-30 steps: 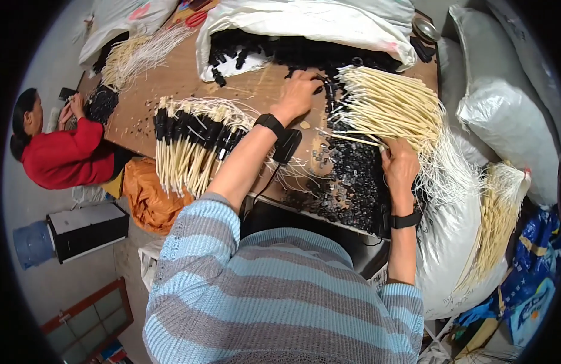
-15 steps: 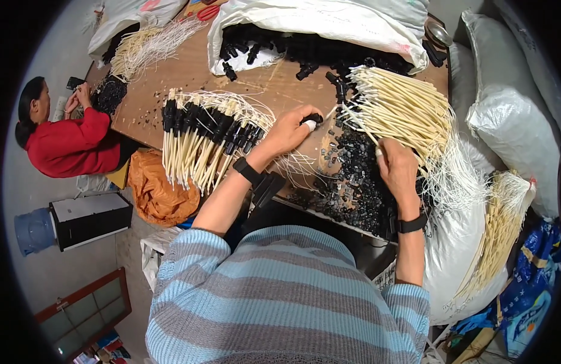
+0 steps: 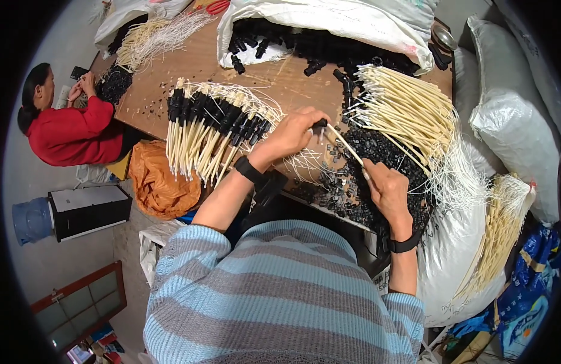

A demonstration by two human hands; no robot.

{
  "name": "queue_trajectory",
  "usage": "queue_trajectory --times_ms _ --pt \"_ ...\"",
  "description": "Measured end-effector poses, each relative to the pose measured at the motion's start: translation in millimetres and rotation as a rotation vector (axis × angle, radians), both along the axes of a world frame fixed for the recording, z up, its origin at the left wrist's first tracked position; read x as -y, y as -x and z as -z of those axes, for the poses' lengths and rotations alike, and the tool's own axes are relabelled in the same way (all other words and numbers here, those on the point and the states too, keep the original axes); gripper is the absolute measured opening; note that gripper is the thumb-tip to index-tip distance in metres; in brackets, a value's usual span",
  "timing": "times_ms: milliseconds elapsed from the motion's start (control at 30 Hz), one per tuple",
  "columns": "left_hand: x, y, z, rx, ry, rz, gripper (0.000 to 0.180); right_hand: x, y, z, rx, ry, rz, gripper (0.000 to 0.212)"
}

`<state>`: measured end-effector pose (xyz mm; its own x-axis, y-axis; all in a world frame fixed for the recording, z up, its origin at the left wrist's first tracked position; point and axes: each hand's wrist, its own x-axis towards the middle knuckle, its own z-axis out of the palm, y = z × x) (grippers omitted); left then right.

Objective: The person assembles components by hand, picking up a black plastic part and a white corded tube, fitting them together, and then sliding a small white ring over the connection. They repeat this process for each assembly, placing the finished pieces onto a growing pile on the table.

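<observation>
**Pinching a black fitting (image 3: 320, 123) in the left hand (image 3: 297, 130), a cream tube (image 3: 347, 145) in the right hand (image 3: 386, 189)**

Gripping the black fitting between left thumb and fingers, largely covered by them. Clasping the cream tube in the bent fingers of the right hand, sloping from there up and leftward to the fitting. Ending right at the left fingertips; impossible to tell whether pushed inside or only touching. Wearing a dark wristband (image 3: 405, 244) on the right, another on the left.

Scattered below and between both hands, on the brown table (image 3: 274, 82): small dark pieces (image 3: 377, 145), some glinting. Lying just left of the left hand: a row of fitted tubes (image 3: 198, 130), with black sleeves toward their far ends and thin white wires trailing toward the left hand. Stacked ahead of the right hand: a thick bundle of loose tubes (image 3: 408, 106), shedding white strands (image 3: 459, 182) down to the right.

Opening toward the hands from well beyond them: a white sack (image 3: 335, 21), spilling black parts (image 3: 256, 48). Farther ahead and left of the left hand: another wire-tailed bundle (image 3: 141, 45). Seated far left of it: a person in a red top (image 3: 68, 136), both hands raised together. Slumped left of the left forearm, off the table: an orange sack (image 3: 162, 182). Standing well right of the right hand: bulging pale sacks (image 3: 505, 97).
</observation>
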<state>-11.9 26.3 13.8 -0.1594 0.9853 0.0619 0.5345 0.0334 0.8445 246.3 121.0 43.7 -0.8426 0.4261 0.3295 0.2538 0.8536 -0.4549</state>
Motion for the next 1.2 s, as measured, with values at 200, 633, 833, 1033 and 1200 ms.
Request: queue_trajectory --times_ms 200,633,833,1033,1200 --pt "-3.4 -16.1 -4.2 -0.074 -0.056 -0.031 0.047 6.2 0.4 6.3 0.032 -0.101 0.005 0.027" --pt "-0.5 -29.5 4.9 -0.269 -0.356 0.076 0.036 20.1 3.9 -0.3 0.129 0.109 0.115 0.059" --pt "4.3 -67.1 -15.3 -0.487 -0.332 0.231 0.034 17.6 4.4 6.2 0.157 0.221 0.297 0.062" --pt "14.8 -31.9 4.0 -0.373 -0.077 -0.136 0.025 -6.8 -16.0 10.1 -0.634 1.078 -0.039 0.011" --pt "-0.9 -59.4 23.1 0.238 0.085 -0.115 0.031 27.5 22.8 -0.6 -0.017 0.341 0.083 0.013"
